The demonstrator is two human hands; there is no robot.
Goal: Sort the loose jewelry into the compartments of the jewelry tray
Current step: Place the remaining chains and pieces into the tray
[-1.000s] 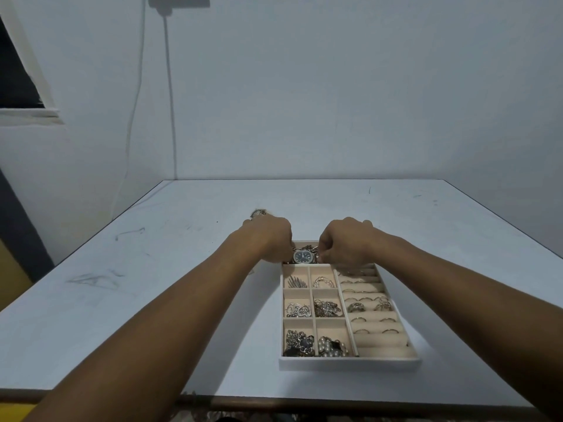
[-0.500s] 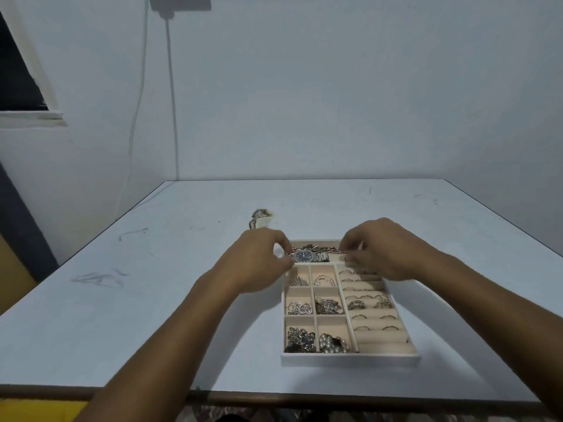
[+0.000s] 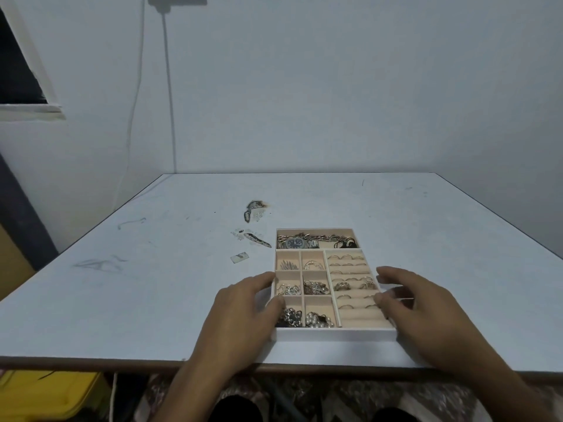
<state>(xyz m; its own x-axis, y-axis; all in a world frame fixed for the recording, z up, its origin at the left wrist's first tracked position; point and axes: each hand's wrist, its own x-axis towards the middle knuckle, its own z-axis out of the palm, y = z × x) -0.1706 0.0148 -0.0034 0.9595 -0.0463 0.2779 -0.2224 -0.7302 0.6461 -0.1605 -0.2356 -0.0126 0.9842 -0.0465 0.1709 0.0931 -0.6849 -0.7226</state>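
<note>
Hands drop back from watch to tray sides, left hand at 9 o'clock, right hand at 3; fingers spread, empty. Best grip both walls evenly, keep level.

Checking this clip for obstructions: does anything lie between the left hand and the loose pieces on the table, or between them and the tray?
Nothing visible does. The left hand is beside the tray's left wall; the loose pieces lie beyond it, off the tray's far left corner, with only bare table between.
</note>
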